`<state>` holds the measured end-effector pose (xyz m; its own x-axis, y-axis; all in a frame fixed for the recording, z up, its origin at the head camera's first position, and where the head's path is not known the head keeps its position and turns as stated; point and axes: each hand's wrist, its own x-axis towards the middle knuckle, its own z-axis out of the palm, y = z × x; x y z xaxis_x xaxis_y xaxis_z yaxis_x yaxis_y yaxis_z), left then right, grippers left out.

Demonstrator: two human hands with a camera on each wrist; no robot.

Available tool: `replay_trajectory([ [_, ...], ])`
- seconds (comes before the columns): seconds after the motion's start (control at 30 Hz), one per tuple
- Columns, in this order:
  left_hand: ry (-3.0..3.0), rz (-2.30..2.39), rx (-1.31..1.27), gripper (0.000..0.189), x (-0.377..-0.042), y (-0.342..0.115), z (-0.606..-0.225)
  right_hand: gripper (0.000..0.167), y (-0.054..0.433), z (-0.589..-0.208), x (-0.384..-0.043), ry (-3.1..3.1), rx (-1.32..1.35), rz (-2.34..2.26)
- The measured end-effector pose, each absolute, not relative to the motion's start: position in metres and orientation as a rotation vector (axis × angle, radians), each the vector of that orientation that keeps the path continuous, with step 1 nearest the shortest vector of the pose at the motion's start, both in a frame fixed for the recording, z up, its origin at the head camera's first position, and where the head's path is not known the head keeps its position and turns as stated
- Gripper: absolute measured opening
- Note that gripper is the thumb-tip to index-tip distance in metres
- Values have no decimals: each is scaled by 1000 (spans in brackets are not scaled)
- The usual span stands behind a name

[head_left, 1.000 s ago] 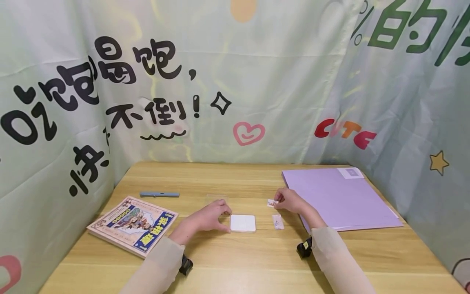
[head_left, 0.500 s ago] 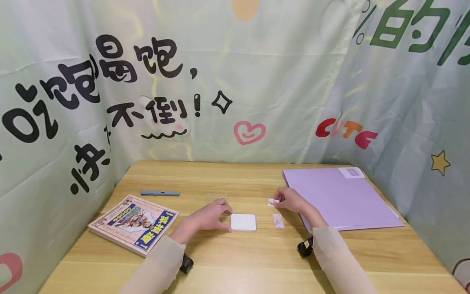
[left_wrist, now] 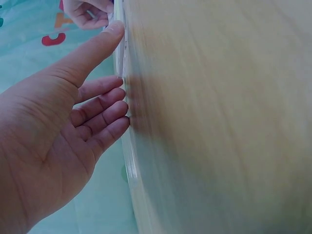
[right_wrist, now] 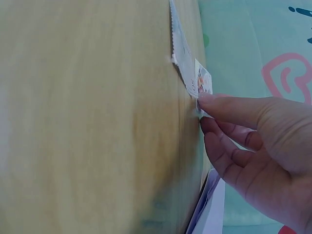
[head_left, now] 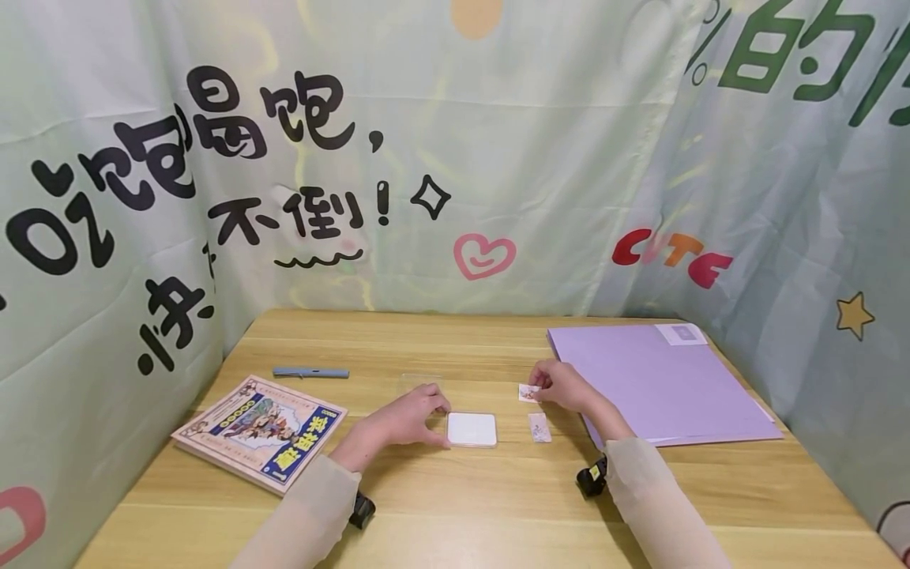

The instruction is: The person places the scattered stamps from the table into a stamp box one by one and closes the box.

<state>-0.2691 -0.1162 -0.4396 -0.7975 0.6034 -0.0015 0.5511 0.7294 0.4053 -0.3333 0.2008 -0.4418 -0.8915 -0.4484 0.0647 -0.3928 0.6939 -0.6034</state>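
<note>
In the head view my right hand (head_left: 564,387) pinches a small picture stamp (head_left: 528,393) by its right side. The right wrist view shows thumb and forefinger together on that stamp (right_wrist: 202,80), its picture side visible. A second stamp (head_left: 539,427), pinkish with a perforated edge, lies on the table just nearer to me. My left hand (head_left: 401,419) rests at the left side of a flat white square case (head_left: 472,430), thumb at its near corner and fingers by the far one. In the left wrist view the fingers of this hand (left_wrist: 68,112) are loosely bent, holding nothing between them.
Behind the left hand lies a clear, flat plastic piece (head_left: 421,386). A blue pen (head_left: 310,373) and a thick illustrated book (head_left: 263,431) lie at the left. A large purple folder (head_left: 661,387) covers the back right of the wooden table (head_left: 455,514), with printed curtains around it.
The head view has shifted very slightly. Both hands stay where they were, the right still pinching the stamp and the left still beside the white case.
</note>
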Motion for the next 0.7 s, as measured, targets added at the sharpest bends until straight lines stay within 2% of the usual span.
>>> replay_trajectory([
  [0.7, 2795, 599, 937, 55, -271, -117, -442, 11, 200, -440, -331, 2803, -739, -979],
])
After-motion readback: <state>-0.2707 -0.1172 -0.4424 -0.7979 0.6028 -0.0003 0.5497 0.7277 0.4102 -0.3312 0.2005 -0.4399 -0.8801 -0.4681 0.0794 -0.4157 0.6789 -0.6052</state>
